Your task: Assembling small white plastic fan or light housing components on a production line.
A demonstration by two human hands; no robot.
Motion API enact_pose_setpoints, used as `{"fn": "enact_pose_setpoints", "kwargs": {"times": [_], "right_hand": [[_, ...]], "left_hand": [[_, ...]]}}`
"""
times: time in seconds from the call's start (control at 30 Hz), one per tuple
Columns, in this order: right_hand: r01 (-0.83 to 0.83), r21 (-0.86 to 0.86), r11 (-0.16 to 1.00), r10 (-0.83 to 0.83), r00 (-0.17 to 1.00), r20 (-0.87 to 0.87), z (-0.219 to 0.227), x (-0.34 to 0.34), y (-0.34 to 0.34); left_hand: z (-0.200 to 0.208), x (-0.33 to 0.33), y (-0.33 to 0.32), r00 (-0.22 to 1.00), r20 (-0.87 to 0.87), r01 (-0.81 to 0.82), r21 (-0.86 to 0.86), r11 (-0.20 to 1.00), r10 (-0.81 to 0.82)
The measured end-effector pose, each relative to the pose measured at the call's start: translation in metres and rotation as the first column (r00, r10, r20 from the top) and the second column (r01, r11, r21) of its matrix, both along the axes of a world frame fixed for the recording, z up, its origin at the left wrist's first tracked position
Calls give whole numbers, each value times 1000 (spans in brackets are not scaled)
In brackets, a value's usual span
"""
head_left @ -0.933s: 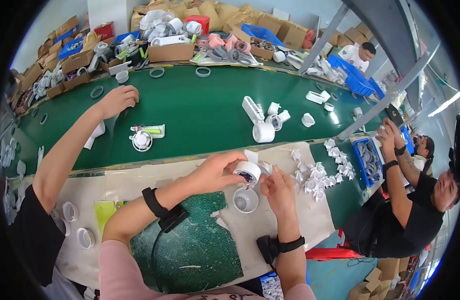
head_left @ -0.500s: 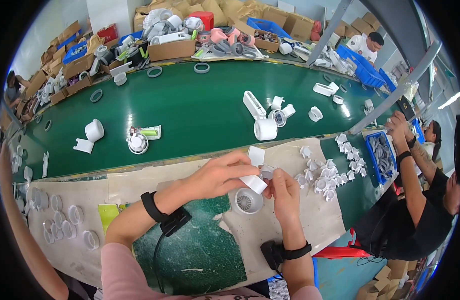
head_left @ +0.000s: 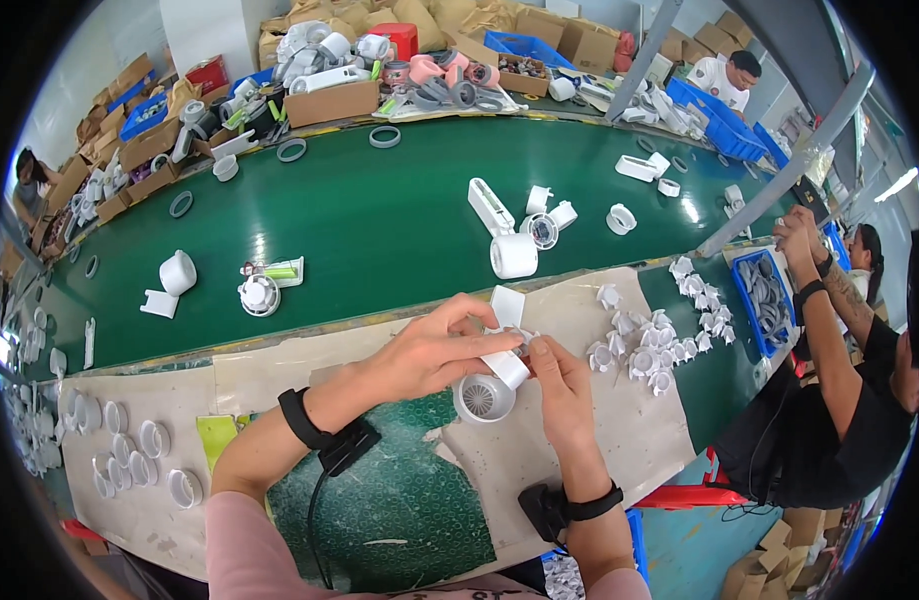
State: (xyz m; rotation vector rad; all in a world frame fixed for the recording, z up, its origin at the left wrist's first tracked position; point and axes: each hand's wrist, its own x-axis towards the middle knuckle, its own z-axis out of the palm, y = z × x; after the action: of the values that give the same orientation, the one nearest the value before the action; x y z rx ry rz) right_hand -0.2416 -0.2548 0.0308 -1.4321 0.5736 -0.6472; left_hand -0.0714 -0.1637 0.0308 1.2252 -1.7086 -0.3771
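Observation:
My left hand (head_left: 434, 347) is closed around a white plastic housing (head_left: 506, 368), whose two blocky ends show above and below my fingers. Against its right side my right hand (head_left: 560, 377) pinches a small whitish piece (head_left: 524, 338), mostly covered by the fingertips. Just beneath both hands a white round cup with a slotted grille inside (head_left: 484, 399) rests on the brown paper. To the right of my right hand lie many small white pronged caps (head_left: 641, 362) in a loose cluster.
Several white rings (head_left: 154, 438) stand on the paper at left, near a yellow-green sheet (head_left: 216, 440). Ahead runs a green conveyor belt (head_left: 369, 230) carrying white fan-like parts (head_left: 514, 256). At right, a blue bin of grey rings (head_left: 762, 300) sits beside a co-worker's arms (head_left: 824, 330).
Parts on the belt appear slightly farther left. My right fingertips have shifted a little left over the small piece. Another person's arm at the left edge has left the view.

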Motion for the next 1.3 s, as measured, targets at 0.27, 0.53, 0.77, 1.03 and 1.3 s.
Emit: {"fn": "enact_pose_setpoints", "kwargs": {"times": [0.27, 0.53, 0.77, 1.03, 1.3], "right_hand": [[-13, -24, 1000, 13, 1000, 19, -4, -4, -2], [26, -360, 933, -29, 1000, -4, -4, 6, -3], [-98, -503, 858, -63, 954, -293, -19, -34, -31], [-156, -747, 647, -14, 976, -216, 6, -6, -4], [-191, -872, 451, -165, 942, -292, 17, -2, -1]], "left_hand": [[1, -2, -2, 1000, 10, 19, 1, 1000, -19], [1, -1, -4, 1000, 10, -9, -35, 999, 10], [-16, -7, -24, 995, -34, 91, -155, 984, -97], [-21, -6, -15, 999, -11, 51, -89, 995, -52], [-34, -7, -32, 997, 0, 72, -87, 994, -72]]}}
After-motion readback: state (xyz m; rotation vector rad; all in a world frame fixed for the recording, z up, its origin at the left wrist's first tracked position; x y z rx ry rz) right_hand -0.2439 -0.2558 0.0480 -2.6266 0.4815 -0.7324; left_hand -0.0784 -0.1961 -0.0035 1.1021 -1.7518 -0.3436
